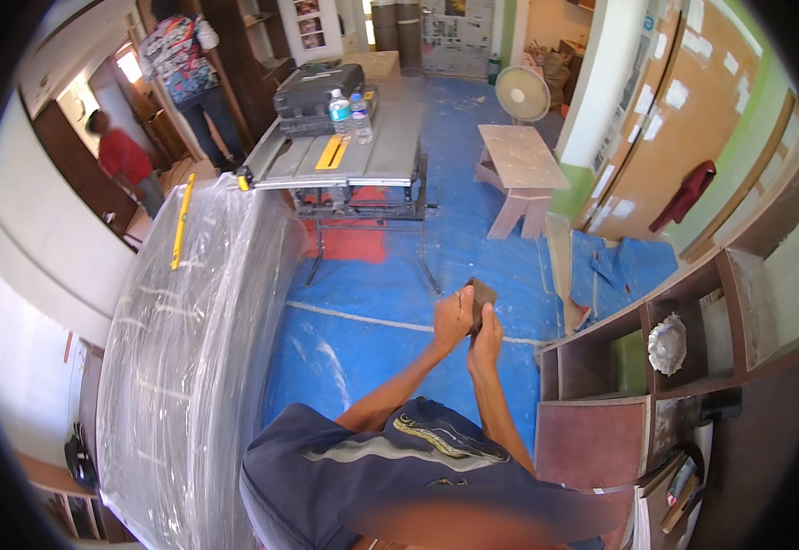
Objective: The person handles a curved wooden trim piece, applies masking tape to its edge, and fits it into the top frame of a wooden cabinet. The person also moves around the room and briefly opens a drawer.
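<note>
Fingers [465, 301] hold a brown object [483, 291] between plastic-wrapped unit [189, 321] and open shelves [731, 307].

The blue-sheeted floor [399, 362] was found marked with whitish streaks [333, 365] and crossed by a pale cord-like line [381, 318]. Red sheeting [358, 242] was noted on it beneath the grey desk [392, 158]. On the desk top, a black case [315, 99], two capped bottles [360, 121] and a slotted yellow plate [331, 154] were recorded. A pale wooden stool [519, 156] was also borne by the floor. A yellow level [181, 222] was observed lying on the plastic-wrapped furniture [166, 367]. A crumpled silvery object [667, 345] was sighted at the shelf [737, 312].
</note>
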A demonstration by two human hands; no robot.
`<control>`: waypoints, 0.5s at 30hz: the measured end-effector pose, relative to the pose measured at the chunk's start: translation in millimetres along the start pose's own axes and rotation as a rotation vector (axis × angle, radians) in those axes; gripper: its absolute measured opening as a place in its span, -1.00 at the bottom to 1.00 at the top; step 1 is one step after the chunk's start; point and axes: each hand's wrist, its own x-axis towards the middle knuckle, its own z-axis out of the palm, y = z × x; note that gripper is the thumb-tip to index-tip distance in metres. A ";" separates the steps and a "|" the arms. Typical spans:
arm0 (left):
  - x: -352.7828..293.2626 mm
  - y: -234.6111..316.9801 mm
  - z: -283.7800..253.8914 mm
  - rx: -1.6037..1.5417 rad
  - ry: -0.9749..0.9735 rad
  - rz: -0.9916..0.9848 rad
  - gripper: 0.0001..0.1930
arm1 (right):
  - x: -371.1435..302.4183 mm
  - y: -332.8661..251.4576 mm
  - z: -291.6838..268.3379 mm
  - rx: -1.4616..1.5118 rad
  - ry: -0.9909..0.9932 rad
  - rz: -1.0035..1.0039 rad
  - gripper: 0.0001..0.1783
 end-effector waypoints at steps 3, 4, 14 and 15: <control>35.3 -17.3 3.9 0.008 -0.025 -0.077 -0.56 | 39.5 10.3 13.5 -0.023 -0.003 -0.003 -0.64; 46.0 -23.3 7.1 -0.021 -0.032 -0.090 -0.56 | 52.5 13.4 16.7 -0.067 0.006 -0.006 -0.63; 143.3 -100.5 85.6 0.085 0.036 -0.143 -0.52 | 201.2 40.1 18.8 -0.286 0.084 0.028 -0.52; 159.4 -109.6 97.0 0.092 0.029 -0.145 -0.52 | 222.2 39.6 19.2 -0.255 0.030 0.022 -0.52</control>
